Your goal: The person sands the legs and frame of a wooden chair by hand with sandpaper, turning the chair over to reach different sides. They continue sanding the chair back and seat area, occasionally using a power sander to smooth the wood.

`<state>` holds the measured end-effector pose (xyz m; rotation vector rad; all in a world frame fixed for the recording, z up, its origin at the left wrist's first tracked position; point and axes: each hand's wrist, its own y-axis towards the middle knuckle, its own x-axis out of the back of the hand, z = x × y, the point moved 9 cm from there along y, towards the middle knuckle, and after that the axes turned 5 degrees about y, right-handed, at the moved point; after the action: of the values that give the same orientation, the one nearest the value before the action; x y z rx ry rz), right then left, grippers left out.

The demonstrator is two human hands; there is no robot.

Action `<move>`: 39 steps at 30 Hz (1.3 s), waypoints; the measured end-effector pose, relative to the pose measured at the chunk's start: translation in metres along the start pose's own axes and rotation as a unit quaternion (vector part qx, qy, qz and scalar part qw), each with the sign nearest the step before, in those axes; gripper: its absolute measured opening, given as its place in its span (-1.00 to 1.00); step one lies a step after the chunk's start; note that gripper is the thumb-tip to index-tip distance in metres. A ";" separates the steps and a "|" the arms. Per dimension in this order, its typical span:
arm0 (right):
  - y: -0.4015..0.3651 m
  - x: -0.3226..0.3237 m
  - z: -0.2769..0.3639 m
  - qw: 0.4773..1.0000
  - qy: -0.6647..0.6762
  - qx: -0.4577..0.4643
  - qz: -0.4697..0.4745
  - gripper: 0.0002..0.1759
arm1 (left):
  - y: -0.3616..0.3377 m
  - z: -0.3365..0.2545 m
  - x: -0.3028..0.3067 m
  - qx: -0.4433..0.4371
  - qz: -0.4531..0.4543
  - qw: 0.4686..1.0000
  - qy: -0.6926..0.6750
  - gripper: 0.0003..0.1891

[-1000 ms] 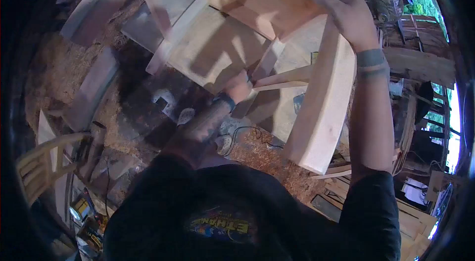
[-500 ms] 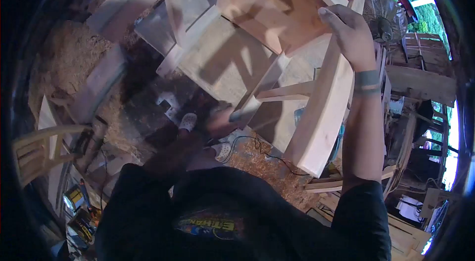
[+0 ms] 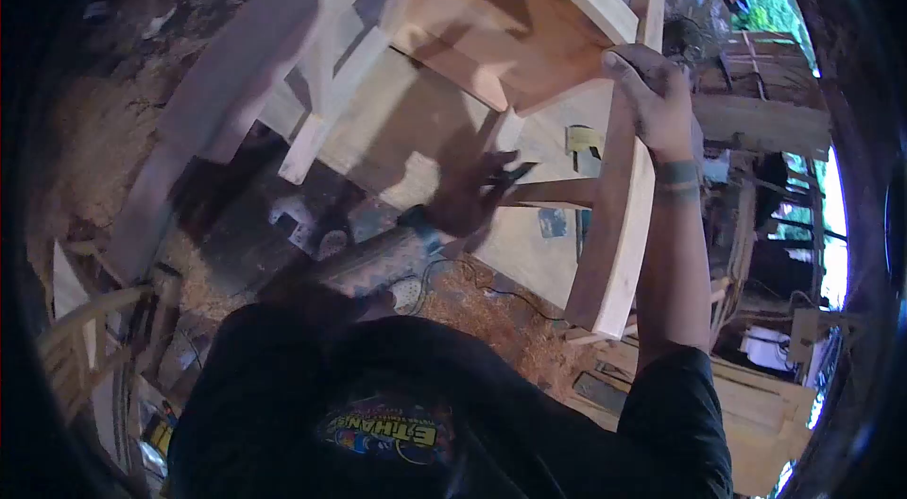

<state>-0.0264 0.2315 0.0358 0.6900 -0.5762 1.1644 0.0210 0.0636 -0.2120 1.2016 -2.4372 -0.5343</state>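
Observation:
A pale wooden furniture frame (image 3: 619, 234), possibly a chair, fills the middle of the head view, with thick curved members, cross rails and reddish panels. My right hand (image 3: 657, 97) is closed around the upper part of its right curved member, thumb in front and fingers mostly out of sight behind. Reaching in over the flat board (image 3: 529, 249) from the lower left is my left hand (image 3: 468, 201), in shadow near the short brace (image 3: 553, 192). Its fingers look parted; a dark pointed shape at their tips cannot be made out. My left forearm is partly blurred.
Sawdust and shavings (image 3: 491, 324) cover the floor, with a dark cable (image 3: 510, 291) across them. Slatted wooden pieces (image 3: 90, 319) stand at left. Stacked planks (image 3: 770, 126) and a caged fan (image 3: 697, 17) are at right. A yellowish item (image 3: 584, 138) lies on the board.
My left hand has moved up and to the right, into the frame. My right hand keeps its hold on the curved member. The whole view has shifted somewhat.

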 end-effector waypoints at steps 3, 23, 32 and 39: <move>0.003 -0.001 -0.009 0.999 0.046 -0.021 -0.015 -0.67 | 0.016 -0.031 -0.027 -0.033 0.099 0.992 -0.070 -0.67; 0.008 0.006 -0.020 0.997 -0.032 -0.057 -0.050 -0.64 | 0.005 0.023 -0.066 0.058 0.239 0.942 -0.229 -0.48; 0.003 0.013 -0.013 0.994 0.007 -0.069 -0.085 -0.61 | 0.023 0.031 -0.057 -0.089 0.338 0.937 -0.014 -0.51; 0.004 0.016 -0.015 0.995 0.009 -0.054 -0.085 -0.48 | 0.039 0.015 -0.060 -0.108 0.269 0.952 -0.100 -0.72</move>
<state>-0.0243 0.2535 0.0379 0.6239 -0.5506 0.9736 0.0212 0.1368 -0.2156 0.3774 -2.6351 -0.7511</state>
